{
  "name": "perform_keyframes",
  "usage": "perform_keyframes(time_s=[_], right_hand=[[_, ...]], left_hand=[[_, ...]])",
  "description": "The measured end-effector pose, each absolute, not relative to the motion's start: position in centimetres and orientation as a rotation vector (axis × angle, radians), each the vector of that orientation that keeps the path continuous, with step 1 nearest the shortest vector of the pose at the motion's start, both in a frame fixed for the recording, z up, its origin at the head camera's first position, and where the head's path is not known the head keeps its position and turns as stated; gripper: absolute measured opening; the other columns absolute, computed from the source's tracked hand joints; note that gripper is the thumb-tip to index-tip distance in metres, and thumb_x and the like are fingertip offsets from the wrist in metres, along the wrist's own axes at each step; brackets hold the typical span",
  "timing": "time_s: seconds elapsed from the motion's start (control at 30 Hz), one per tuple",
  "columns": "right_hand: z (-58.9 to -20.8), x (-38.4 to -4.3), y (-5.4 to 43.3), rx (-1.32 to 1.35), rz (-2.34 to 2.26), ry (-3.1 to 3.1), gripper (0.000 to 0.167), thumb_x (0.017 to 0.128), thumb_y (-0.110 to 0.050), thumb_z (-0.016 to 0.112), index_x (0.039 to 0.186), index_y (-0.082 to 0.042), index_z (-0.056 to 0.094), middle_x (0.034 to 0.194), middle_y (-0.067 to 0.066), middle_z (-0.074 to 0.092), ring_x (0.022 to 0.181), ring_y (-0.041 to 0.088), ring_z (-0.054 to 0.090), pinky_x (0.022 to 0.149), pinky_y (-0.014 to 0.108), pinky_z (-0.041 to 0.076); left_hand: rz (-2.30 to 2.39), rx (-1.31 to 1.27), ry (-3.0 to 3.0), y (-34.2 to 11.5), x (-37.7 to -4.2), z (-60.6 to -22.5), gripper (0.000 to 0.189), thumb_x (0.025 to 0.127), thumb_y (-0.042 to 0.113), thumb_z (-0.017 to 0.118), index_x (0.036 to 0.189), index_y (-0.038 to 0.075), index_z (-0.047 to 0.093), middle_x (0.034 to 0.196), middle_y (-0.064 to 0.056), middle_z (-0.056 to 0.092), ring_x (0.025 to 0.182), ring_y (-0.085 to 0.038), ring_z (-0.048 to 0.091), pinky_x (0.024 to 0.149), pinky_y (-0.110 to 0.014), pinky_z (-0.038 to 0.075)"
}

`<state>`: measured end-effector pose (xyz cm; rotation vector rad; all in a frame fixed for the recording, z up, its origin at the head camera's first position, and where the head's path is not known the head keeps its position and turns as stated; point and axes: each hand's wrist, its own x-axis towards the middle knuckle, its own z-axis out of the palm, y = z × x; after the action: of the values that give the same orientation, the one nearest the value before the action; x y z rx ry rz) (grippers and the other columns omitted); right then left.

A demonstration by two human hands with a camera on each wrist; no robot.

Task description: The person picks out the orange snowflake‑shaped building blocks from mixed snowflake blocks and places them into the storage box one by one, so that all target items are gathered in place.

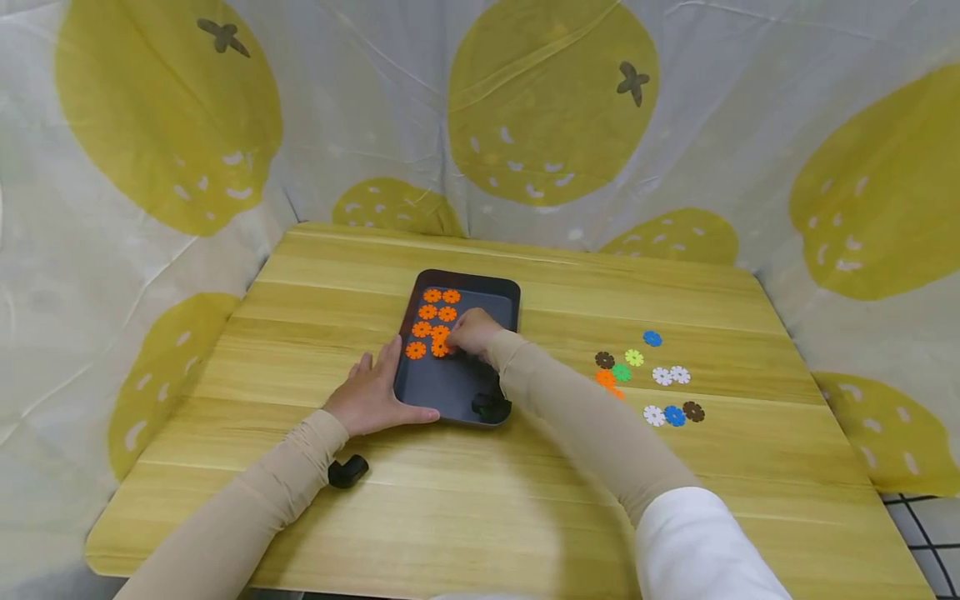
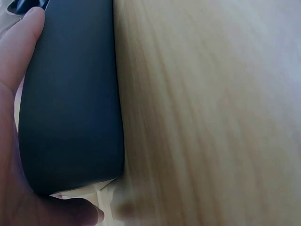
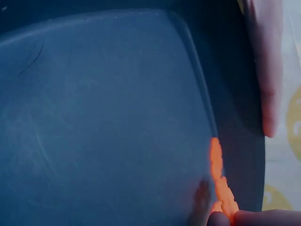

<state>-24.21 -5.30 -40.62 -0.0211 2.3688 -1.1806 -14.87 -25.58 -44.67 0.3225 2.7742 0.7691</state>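
Note:
A dark rectangular tray (image 1: 450, 396) holds several orange notched interlocking discs (image 1: 427, 312) laid in two columns along its left side. Over the tray, my right hand (image 1: 474, 332) pinches an orange disc (image 1: 440, 347) at the near end of the right column. The right wrist view shows those fingertips (image 3: 242, 217) at orange discs (image 3: 216, 162) near the tray wall. My left hand (image 1: 372, 400) rests against the tray's near left corner, fingers along the left side and thumb along the near edge. In the left wrist view, the hand (image 2: 11, 108) spans the tray's outer wall (image 2: 70, 103).
Right of the tray, loose discs lie on the wooden table (image 1: 750, 500): white (image 1: 654, 416), blue (image 1: 652, 338), brown (image 1: 693, 412), green (image 1: 621, 372), yellow (image 1: 634, 357) and orange (image 1: 604, 378). A lemon-patterned curtain (image 1: 390, 100) surrounds the table's back and sides.

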Motion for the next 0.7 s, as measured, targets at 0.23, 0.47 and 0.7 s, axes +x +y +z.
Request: perform_keyframes(time_s=[0.23,0.47,0.7], right_hand=[[-41.64,-24.31,-5.85,-0.014,-1.149,2.394,0.018,0.094,-0.009,0.070,0.083,0.005,0.075,0.067,0.003,0.062,0.061,0.015,0.045,0.057,0.026,0.035],[-41.56,-24.27,-5.77,-0.021,-1.158,2.398,0.025,0.095,-0.012,0.071,0.074,0.002,0.071,0.060,0.002,0.058,0.058,0.014,0.042,0.057,0.026,0.034],[-40.80,-23.59,-5.34,-0.072,-1.180,2.395,0.032,0.094,-0.012,0.071,0.065,-0.008,0.058,0.062,0.000,0.053,0.057,0.013,0.041,0.055,0.025,0.035]], left_hand=[[0.763,0.324,2.778,-25.52,-14.90,-44.55,0.146,0.064,0.088,0.069,0.164,0.009,-0.002,0.169,-0.022,0.017,0.151,-0.060,0.011,0.121,-0.069,0.016],[0.751,0.321,2.773,-25.31,-14.96,-44.46,0.145,0.065,0.088,0.069,0.164,0.008,-0.002,0.168,-0.024,0.018,0.151,-0.060,0.011,0.120,-0.070,0.018],[0.760,0.311,2.756,-25.35,-14.91,-44.41,0.146,0.065,0.088,0.069,0.164,0.010,-0.004,0.169,-0.022,0.015,0.152,-0.058,0.008,0.121,-0.069,0.016]])
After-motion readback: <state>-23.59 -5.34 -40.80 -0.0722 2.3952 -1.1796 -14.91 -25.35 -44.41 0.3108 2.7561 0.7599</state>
